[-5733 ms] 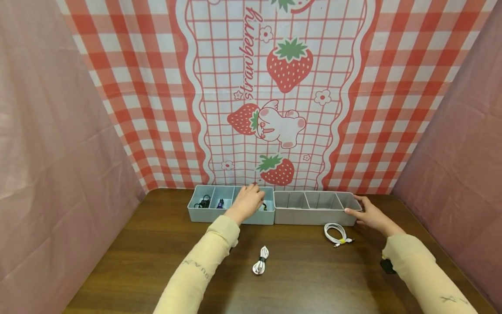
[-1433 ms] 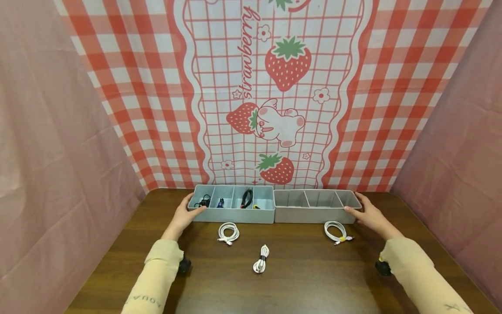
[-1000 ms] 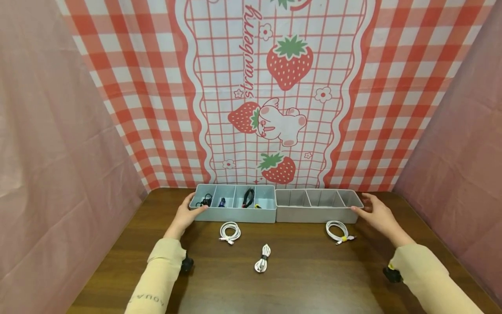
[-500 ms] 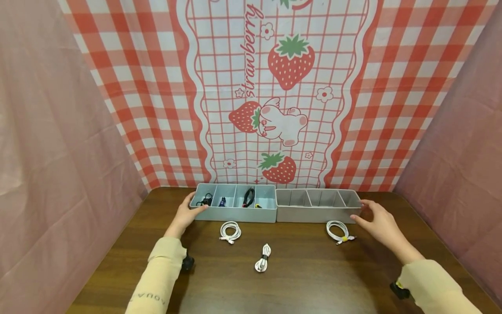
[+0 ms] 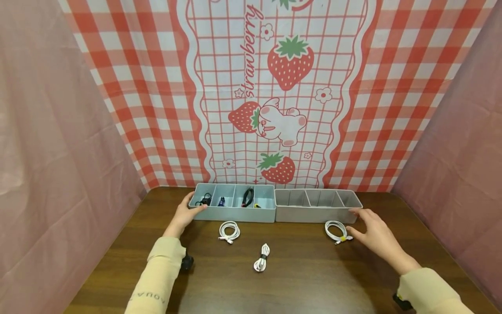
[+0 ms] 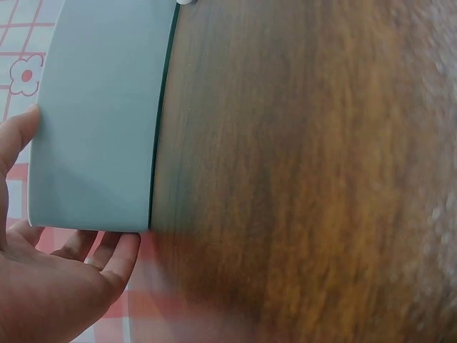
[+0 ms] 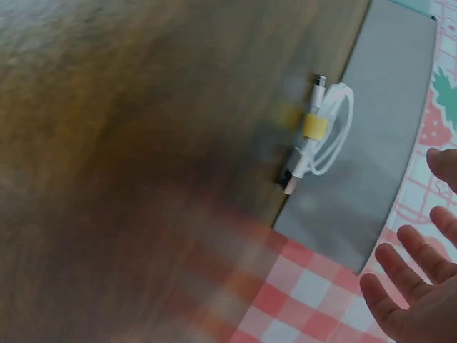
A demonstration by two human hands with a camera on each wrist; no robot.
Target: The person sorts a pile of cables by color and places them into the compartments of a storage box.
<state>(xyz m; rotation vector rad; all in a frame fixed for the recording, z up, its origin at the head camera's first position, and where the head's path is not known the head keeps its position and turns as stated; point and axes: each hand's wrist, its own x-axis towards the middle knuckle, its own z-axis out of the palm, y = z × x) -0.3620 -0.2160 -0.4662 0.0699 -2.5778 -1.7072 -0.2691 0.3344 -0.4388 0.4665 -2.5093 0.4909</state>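
Note:
My left hand (image 5: 184, 214) holds the left end of a light-blue divided storage box (image 5: 235, 215). In the left wrist view its thumb touches the rim and its fingers bend against the end wall (image 6: 93, 164). My right hand (image 5: 374, 233), fingers spread and holding nothing, hovers by the right end of a grey divided box (image 5: 313, 215). Just left of its thumb lies a coiled white cable (image 5: 333, 231) with a yellow tie, also plain in the right wrist view. Another white cable coil (image 5: 229, 232) rests before the blue box, and a bundled white cable (image 5: 261, 257) with a black tie lies nearer.
The blue box holds a black cable (image 5: 205, 199), a small dark-blue item (image 5: 222, 201), a black cable loop (image 5: 247, 197) and a small yellow-and-black item (image 5: 257, 206). Both boxes stand end to end on the wooden table (image 5: 298, 279), against a strawberry-print cloth (image 5: 290, 131).
Earlier my left hand was over the blue box; a white cable coil now lies before it and that hand is at its left end. My right hand has left the grey box's end, moving toward the yellow-tied cable.

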